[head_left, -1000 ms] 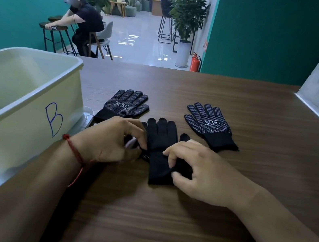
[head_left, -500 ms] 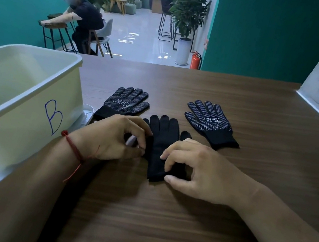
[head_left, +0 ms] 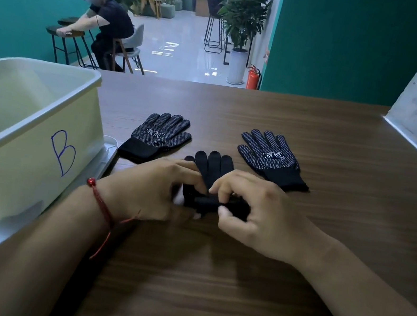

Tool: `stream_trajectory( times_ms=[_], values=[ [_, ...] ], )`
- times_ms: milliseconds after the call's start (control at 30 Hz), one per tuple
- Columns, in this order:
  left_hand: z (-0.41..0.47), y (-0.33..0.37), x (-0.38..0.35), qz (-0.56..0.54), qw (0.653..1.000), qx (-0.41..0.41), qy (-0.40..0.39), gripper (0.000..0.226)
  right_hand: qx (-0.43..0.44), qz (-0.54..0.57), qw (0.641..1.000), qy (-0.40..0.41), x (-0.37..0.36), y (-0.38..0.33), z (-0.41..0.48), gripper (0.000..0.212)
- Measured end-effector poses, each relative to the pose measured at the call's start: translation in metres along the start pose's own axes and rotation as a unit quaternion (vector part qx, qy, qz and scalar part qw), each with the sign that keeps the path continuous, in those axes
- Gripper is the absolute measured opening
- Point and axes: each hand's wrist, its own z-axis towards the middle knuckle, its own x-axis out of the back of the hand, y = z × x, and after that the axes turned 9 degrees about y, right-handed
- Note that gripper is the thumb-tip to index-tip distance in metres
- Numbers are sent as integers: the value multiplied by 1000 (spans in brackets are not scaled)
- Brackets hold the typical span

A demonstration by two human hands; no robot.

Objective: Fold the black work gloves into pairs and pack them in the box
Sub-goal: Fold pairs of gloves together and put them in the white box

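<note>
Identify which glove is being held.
The middle glove, plain side up, gripped by left hand and right hand; left dotted glove and right dotted glove lie flat, unheld.

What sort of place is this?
Likely a café-style office lounge: a wooden table, bar stools and a potted plant on a glossy floor beyond, another person seated there.

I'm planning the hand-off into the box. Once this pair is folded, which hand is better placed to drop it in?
Left, I'd say. The left hand grips the gloves, and the box stands directly beside that forearm. The right hand would need to cross over.
</note>
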Motion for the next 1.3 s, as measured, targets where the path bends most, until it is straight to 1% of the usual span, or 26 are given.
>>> stream_trajectory(
  times_ms=[67, 100, 133, 200, 267, 333, 367, 433, 500, 533, 633, 700, 800, 900, 1067, 1200, 1300],
  values=[
    [1, 0, -4, -20, 1000, 1, 19, 12, -39, 28, 998, 30, -1, 3, 0, 7],
    [0, 0, -6, -31, 999, 12, 23, 9, -58, 38, 997, 45, -2, 4, 0, 8],
    [0, -1, -7, -39, 998, 30, 27, 14, -75, 46, 994, 61, -3, 4, 0, 11],
    [-1, -3, -9, -58, 996, 65, 35, 27, -111, 64, 989, 78, -4, 5, 0, 25],
    [-1, -4, -9, -78, 992, 90, 51, 43, -143, 66, 985, 66, -4, 6, 0, 43],
    [-1, -5, -9, -107, 986, 112, 62, 52, -155, 49, 985, 53, -5, 12, 0, 52],
    [-1, -4, -10, -127, 982, 123, 63, 51, -156, 43, 985, 56, -5, 16, 1, 51],
    [0, -2, -9, -157, 975, 144, 64, 48, -163, 38, 984, 69, -5, 21, 2, 40],
    [0, 0, -8, -162, 973, 147, 68, 49, -169, 44, 981, 85, -5, 23, 3, 28],
    [0, 0, -7, -166, 973, 147, 67, 46, -172, 48, 980, 90, -4, 23, 3, 26],
    [0, -5, -4, -175, 971, 151, 60, 31, -191, 69, 974, 97, -5, 21, 4, 30],
    [1, -10, -7, -171, 968, 169, 68, 30, -206, 81, 969, 109, -6, 21, 5, 33],
    [4, -14, -13, -172, 960, 205, 88, 30, -226, 69, 964, 124, -9, 22, 7, 36],
    [6, -9, -17, -146, 953, 241, 107, 20, -242, 56, 958, 145, -14, 21, 11, 29],
    [10, -1, -25, -86, 946, 273, 151, 18, -251, -44, 950, 177, -23, 27, 18, 25],
    [11, 1, -31, -11, 943, 269, 198, 24, -220, -125, 954, 162, -24, 30, 21, 22],
    [12, 0, -34, -2, 945, 254, 205, 25, -171, -180, 955, 159, -25, 28, 18, 21]
  ],
)
